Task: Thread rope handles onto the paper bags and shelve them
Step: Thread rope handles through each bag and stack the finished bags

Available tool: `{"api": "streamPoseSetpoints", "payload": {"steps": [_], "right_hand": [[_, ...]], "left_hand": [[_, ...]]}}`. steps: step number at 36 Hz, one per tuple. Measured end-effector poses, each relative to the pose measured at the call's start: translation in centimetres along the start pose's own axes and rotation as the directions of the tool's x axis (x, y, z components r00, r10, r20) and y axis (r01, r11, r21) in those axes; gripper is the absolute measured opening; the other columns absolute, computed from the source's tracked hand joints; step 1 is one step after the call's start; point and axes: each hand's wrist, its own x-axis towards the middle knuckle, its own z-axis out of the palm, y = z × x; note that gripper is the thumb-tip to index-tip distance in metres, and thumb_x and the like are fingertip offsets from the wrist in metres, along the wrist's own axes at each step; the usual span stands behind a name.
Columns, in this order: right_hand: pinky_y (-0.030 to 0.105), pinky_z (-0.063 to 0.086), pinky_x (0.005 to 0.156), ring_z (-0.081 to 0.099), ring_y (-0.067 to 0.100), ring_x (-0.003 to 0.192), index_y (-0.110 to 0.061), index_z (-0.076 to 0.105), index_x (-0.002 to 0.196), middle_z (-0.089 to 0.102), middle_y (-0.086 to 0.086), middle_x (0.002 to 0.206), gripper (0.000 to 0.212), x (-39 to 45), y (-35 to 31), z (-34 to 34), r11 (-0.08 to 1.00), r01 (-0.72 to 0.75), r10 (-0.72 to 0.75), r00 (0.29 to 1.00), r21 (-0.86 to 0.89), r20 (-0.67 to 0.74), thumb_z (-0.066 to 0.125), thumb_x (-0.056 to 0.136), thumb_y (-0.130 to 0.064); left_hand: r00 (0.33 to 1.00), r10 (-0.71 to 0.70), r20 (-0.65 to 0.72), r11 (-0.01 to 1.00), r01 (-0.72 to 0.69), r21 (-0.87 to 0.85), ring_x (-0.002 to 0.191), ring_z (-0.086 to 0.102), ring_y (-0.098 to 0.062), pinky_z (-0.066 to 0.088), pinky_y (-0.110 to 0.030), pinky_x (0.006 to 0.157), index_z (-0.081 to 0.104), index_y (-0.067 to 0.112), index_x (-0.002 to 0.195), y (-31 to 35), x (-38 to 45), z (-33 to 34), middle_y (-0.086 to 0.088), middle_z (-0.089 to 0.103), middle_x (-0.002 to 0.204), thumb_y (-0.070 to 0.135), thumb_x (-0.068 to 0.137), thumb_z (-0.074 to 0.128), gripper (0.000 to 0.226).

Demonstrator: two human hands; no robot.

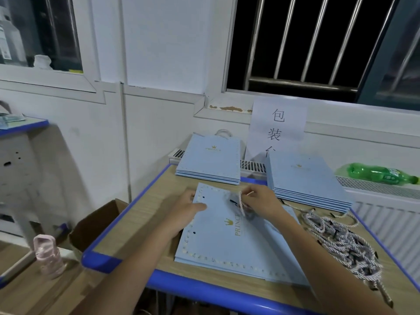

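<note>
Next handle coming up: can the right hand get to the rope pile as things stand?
Probably yes. The rope pile lies uncovered on the table just right of the right hand, with nothing between, but that hand now pinches a rope.

Bare table (145, 221) left of the bag; rope pile (341, 244) crowds the right.

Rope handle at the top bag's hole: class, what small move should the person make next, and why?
Probably feed the rope end down through the hole beside it. The right hand pinches the rope handle at the bag's top edge, the left hand steadies that bag at its edge, and two other holes look unthreaded.
</note>
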Motion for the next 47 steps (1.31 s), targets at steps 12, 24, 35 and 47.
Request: {"api": "streamPoseSetpoints", "payload": {"steps": [12,24,35,47], "right_hand": [[0.028,0.049,0.077,0.063,0.025,0.086,-0.02,0.052,0.072,0.065,0.006,0.084,0.032,-0.1,-0.2,-1.6,0.98,0.198,-0.195,0.975,-0.017,0.103,0.054,0.08,0.011],[0.005,0.039,0.056,0.053,0.003,0.057,0.0,0.072,0.068,0.066,-0.007,0.062,0.042,-0.7,0.6,-1.2,0.999,0.042,-0.039,0.994,-0.028,0.102,0.048,0.096,-0.02],[0.02,0.034,0.048,0.05,0.015,0.057,-0.013,0.046,0.053,0.05,0.0,0.058,0.038,0.7,0.6,1.6,0.916,-0.05,0.041,0.999,-0.398,-0.032,0.061,0.088,-0.019],[0.028,0.051,0.076,0.062,0.016,0.079,-0.016,0.066,0.092,0.068,-0.002,0.086,0.015,-0.6,-2.6,3.2,0.933,0.26,-0.268,0.963,-0.251,-0.001,0.056,0.083,-0.01]], "left_hand": [[0.999,-0.033,0.013,0.997,0.034,-0.07,0.086,0.067,-0.018,0.05,-0.028,0.066,0.053,0.009,0.117,-0.4,0.6,-0.1,-0.006,0.067,0.105,0.008,0.089,0.06,0.028],[0.999,-0.024,0.023,0.997,0.025,-0.079,0.088,0.066,-0.02,0.05,-0.029,0.066,0.053,0.009,0.114,-0.4,0.8,-0.1,-0.007,0.065,0.107,0.005,0.09,0.059,0.025],[1.0,0.003,-0.011,0.999,-0.004,-0.047,0.084,0.067,-0.018,0.05,-0.027,0.063,0.054,0.008,0.111,-1.0,1.1,0.0,-0.009,0.065,0.107,0.006,0.088,0.061,0.025],[0.999,0.003,-0.053,0.997,-0.007,-0.072,0.079,0.065,-0.027,0.049,-0.041,0.072,0.053,0.008,0.09,-1.5,1.5,0.0,-0.011,0.065,0.09,0.005,0.083,0.065,0.014]]}}
